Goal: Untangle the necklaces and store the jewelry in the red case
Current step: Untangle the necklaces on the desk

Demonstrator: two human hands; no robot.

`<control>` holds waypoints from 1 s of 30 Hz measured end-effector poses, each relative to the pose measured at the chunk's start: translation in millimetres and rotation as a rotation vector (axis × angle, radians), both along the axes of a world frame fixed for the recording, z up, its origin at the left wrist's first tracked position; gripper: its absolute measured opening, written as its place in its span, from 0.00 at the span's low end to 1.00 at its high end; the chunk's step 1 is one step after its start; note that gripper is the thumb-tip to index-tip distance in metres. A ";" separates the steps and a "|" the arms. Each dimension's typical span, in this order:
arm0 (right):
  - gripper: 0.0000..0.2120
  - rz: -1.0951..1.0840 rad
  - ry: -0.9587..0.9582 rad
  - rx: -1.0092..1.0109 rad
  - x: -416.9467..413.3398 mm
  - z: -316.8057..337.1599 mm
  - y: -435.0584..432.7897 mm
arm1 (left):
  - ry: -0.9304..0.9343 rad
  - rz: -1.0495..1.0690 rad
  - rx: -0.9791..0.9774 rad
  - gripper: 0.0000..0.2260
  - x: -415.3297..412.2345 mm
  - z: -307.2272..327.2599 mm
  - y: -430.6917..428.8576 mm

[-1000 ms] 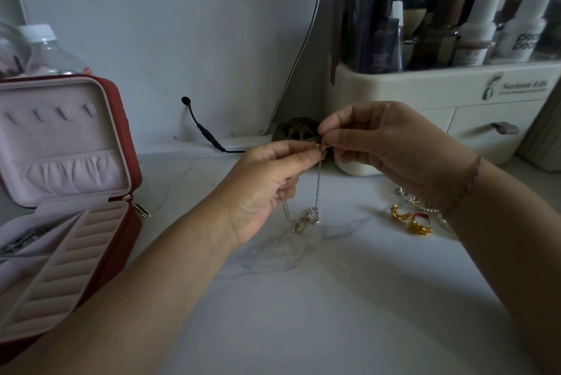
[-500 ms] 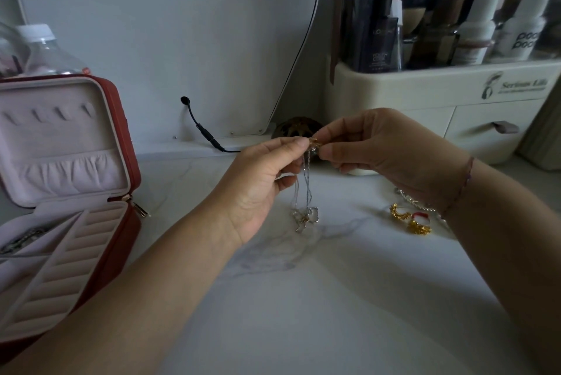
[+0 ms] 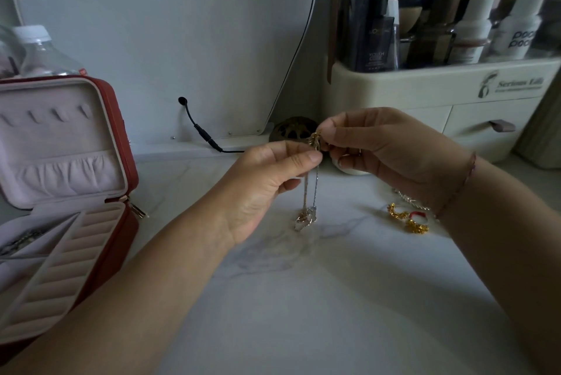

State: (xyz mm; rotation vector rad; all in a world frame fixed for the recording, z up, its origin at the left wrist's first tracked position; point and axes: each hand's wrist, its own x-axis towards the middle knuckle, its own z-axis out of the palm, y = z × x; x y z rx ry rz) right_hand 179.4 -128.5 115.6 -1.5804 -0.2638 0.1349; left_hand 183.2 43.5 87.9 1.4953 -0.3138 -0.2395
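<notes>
- Since the head view is all we get, everything here comes from it: both hands are up over the table, working one tangle.
- Left hand pinches the chains between thumb and forefinger, right under the gold knot. Its other fingers are curled loosely.
- Right hand pinches the knot itself from the other side with its fingertips, the rest of its fingers tucked under.
- Chains hang straight down from the pinch, with the pendant at the bottom. Can't tell if it touches the table.
- Case sits open at far left, well apart from the hands. The ring rolls are bare, and something dark lies in a left compartment, too blurry to call.
- Gold earrings and a silver chain lie on the table by the right wrist, not stored yet.
- My read: fairly early on. The untangling isn't finished, and nearly all the storing is left.
</notes>
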 end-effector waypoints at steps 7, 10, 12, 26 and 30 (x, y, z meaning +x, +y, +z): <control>0.09 0.033 -0.034 -0.043 0.3 0.1 -1.2 | 0.025 -0.018 -0.039 0.10 2.4 -3.2 0.0; 0.08 0.023 -0.046 -0.059 -0.6 -0.1 -0.7 | 0.019 0.007 -0.064 0.09 3.0 -2.8 -0.1; 0.07 -0.010 -0.066 -0.082 -0.4 -0.1 -0.2 | 0.015 0.026 -0.082 0.07 2.8 -2.2 -0.1; 0.02 -0.088 -0.123 -0.182 -0.6 0.5 0.5 | 0.167 -0.037 -0.285 0.05 5.1 -0.6 -1.4; 0.02 -0.059 -0.107 -0.162 -0.7 0.4 1.7 | 0.163 -0.036 -0.260 0.05 5.3 -1.3 -1.6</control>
